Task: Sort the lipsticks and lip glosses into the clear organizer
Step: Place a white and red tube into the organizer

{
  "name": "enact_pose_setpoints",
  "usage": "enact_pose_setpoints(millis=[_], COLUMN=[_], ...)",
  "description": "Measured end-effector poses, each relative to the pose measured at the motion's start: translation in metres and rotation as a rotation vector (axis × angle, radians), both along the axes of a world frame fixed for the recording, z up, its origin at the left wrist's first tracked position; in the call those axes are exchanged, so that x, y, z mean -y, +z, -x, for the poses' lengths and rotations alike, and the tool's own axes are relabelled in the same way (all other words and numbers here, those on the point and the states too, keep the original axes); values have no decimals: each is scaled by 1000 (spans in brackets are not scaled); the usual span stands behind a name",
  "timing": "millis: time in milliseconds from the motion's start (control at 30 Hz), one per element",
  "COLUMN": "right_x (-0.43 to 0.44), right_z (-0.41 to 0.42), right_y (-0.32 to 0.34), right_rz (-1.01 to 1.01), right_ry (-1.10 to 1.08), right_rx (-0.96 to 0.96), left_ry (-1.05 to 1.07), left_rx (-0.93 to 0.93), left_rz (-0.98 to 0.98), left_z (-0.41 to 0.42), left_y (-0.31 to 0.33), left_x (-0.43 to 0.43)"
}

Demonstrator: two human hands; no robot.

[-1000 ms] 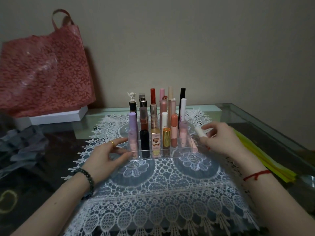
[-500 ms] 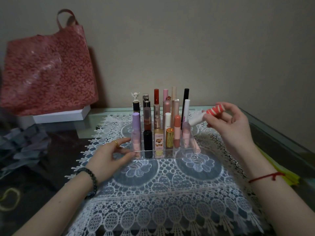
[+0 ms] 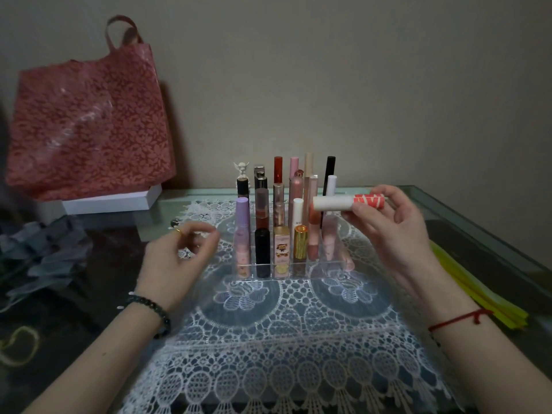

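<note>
Now the right hand [image 3: 397, 225] pinches a white-capped lip balm [image 3: 348, 202] sideways above the organizer [image 3: 313, 268]; left hand [image 3: 176, 258] hovers loosely curled, empty.

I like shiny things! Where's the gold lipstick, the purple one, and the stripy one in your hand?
Gold lipstick [image 3: 300, 242], head view, its cap.
Purple tube [image 3: 242, 212], head view, its cap.
Striped tube [image 3: 348, 202], head view, white middle.

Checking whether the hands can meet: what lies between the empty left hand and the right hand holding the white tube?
In the head view, the clear acrylic organizer full of upright lipsticks stands between left hand and right hand, on the white lace mat.
</note>
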State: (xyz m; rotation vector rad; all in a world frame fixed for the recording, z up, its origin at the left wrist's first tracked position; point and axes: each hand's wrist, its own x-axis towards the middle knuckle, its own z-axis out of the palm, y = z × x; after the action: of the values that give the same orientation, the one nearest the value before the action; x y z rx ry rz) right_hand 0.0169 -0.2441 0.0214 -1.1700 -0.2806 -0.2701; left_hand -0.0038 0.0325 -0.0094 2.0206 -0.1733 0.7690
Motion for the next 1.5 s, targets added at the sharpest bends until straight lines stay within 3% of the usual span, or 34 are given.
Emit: enact_pose_setpoints(millis=[100,300,400,500,667,833,1100,1500], right_x=[-4,-12,-15,-14,-15,-19,-21,-23], right_z=[2,4,6,6,8,10,10,1], right_y=[-1,-4,-4,-3,-5,-11,-16,-24], right_rz=[-78,-238,-245,-133,411,624,707,787], right_ry=[104,267,289,230,-110,-215,-219,-248], right_rx=[-46,-75,-40,-3,202,246,225,240], left_ry=[-50,-470,-471,-425,-381,-331,-225,-144], left_rx=[181,-143,-185,-160,-53,-14,86,111], left_rz=[99,311,554,665,436,-18,-294,-386], left_z=[11,30,26,17,2,-6,-14,-19], left_y=[21,44,50,54,57,52,39,33], left_x=[13,88,115,126,130,120,117,113])
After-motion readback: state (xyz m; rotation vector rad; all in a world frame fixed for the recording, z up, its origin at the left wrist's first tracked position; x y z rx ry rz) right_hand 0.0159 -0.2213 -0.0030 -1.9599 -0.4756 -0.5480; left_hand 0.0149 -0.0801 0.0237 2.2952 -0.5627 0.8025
